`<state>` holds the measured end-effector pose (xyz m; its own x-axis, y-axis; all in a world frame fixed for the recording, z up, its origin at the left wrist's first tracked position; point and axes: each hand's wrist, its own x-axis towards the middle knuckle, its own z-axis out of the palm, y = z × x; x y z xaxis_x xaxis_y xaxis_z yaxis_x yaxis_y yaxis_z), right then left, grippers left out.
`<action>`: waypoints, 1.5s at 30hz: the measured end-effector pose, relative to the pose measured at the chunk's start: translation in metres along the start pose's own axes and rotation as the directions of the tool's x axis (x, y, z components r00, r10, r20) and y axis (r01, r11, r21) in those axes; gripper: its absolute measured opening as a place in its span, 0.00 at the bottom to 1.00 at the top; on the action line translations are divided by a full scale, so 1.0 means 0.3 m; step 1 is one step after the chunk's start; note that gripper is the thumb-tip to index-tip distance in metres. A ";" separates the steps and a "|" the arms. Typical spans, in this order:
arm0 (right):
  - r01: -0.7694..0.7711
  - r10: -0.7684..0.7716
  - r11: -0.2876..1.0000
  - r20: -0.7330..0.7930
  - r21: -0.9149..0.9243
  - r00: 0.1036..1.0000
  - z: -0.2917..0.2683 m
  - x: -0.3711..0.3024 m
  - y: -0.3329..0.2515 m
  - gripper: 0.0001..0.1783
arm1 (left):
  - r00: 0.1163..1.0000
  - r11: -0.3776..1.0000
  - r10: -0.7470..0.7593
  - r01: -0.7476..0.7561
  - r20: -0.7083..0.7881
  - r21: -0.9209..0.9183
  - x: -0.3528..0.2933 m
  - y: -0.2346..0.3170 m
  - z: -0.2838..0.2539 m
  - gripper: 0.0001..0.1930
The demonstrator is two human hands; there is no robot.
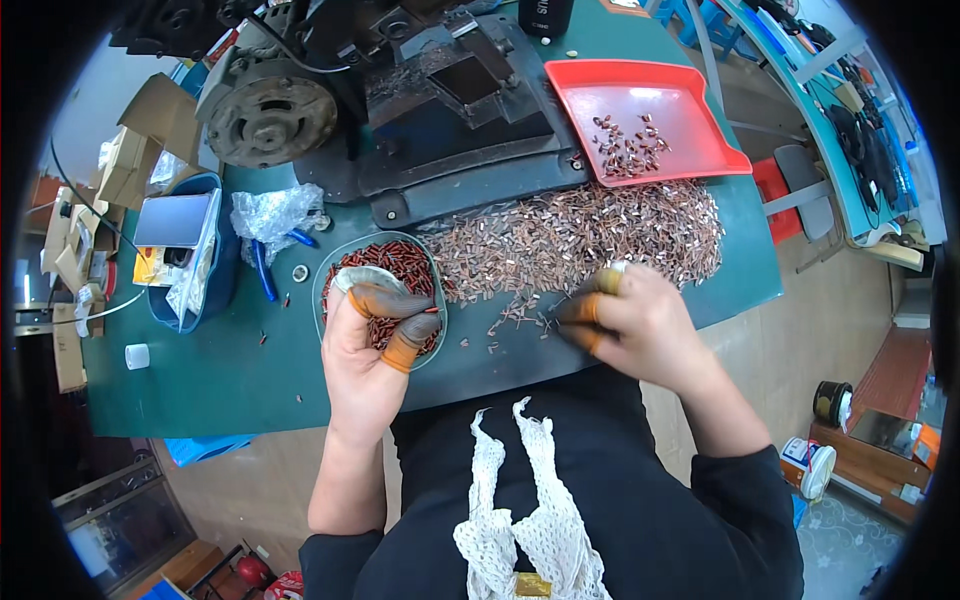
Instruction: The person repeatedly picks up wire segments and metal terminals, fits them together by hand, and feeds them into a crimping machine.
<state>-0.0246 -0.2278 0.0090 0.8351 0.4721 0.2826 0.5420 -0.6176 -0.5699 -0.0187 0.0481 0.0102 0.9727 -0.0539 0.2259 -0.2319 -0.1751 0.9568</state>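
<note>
Over a clear tub (436, 345) of small dark-red cylindrical pieces (400, 262), my left hand (368, 335) is closed, thumb against forefinger. A small reddish piece (431, 310) shows at their tips. Dark, orange-edged finger covers are on its thumb and forefinger, and something whitish wraps another finger. My right hand (635, 320) is at the near edge of a wide heap of small copper-coloured metal pieces (590, 235). Its covered fingertips are drawn together beside a few loose pieces (515, 315); what lies between them is too small to make out.
A dark machine (470, 130) with a motor stands behind the heap. A red tray (690, 110) at the back right holds some pieces. On the left are blue-handled pliers (263, 270), crumpled clear plastic (275, 212), a blue bin (222, 275) and a small white cylinder (138, 357).
</note>
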 end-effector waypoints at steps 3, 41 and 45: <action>0.034 -0.031 0.990 0.024 -0.136 0.999 0.033 -0.070 -0.026 0.17 | 1.000 0.999 0.023 -0.023 0.006 -0.038 0.008 0.003 0.015 0.09; 0.066 0.503 0.518 -0.367 0.853 0.783 -0.018 0.635 0.053 0.06 | 0.434 0.243 0.900 -0.556 0.028 0.795 0.605 -0.021 0.171 0.16; 0.063 0.498 0.507 -0.352 0.860 0.793 -0.015 0.638 0.051 0.06 | 0.394 0.205 0.918 -0.581 0.051 0.788 0.612 -0.027 0.172 0.17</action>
<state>0.1439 -0.1498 0.0577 0.9650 -0.1543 0.2119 0.2462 0.2571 -0.9345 0.1610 -0.0110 0.0344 0.1700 -0.2326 0.9576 -0.6220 -0.7790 -0.0787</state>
